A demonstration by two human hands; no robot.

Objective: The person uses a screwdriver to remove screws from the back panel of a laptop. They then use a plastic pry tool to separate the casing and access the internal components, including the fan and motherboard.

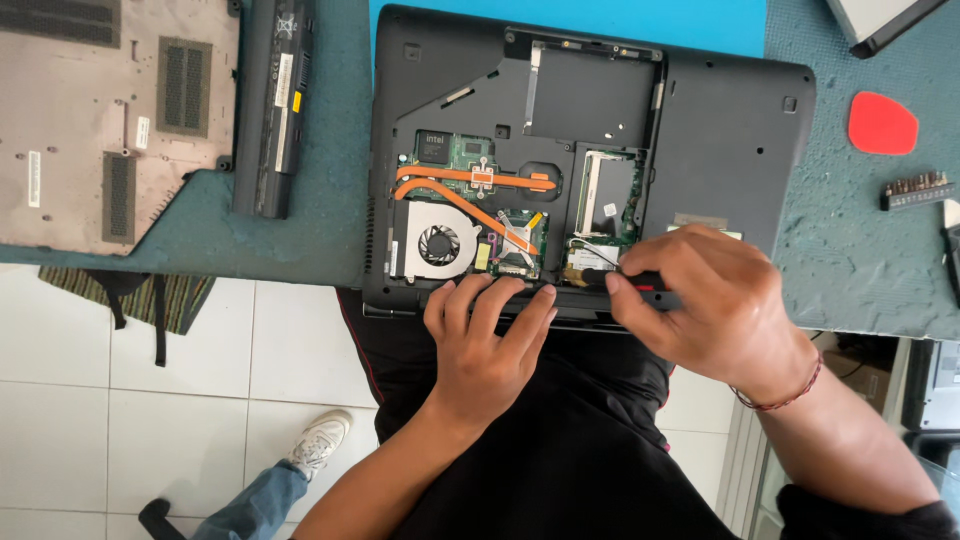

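1. Head view: an opened black laptop [700, 130] lies bottom-up at the near edge of a table [860, 250] covered in blue-green matting, its service cover off so the inner parts show.
2. Inside the opening sit a round cooling fan [438, 245] in a pale housing, copper heat pipes [470, 180] running above and across it, and a green circuit board [612, 215] to the right.
3. The left hand [485, 340] rests on the near edge of the laptop, just below the fan. Its fingers [500, 300] are spread and laid flat over the rim, pressing on the case and closed around nothing.
4. The right hand [715, 305] is curled around a screwdriver [640, 282] with a black and red handle. The fingers are wrapped tightly on it, the thumb along its side. The tip points left, at the lower corner of the circuit board; whether it touches a screw is too small to tell.
5. A red cord bracelet [785, 395] circles the right wrist.
6. Left of the laptop lies a long black battery pack [272, 105], and beyond it a second, grey-brown laptop base [90, 120] with vent grilles.
7. On the right of the table are a red pry pick [882, 123] and a strip of screwdriver bits [915, 190], well apart from the hands.
8. Below the table is white tiled floor, with a white shoe [318, 440] and a jeans leg on it.
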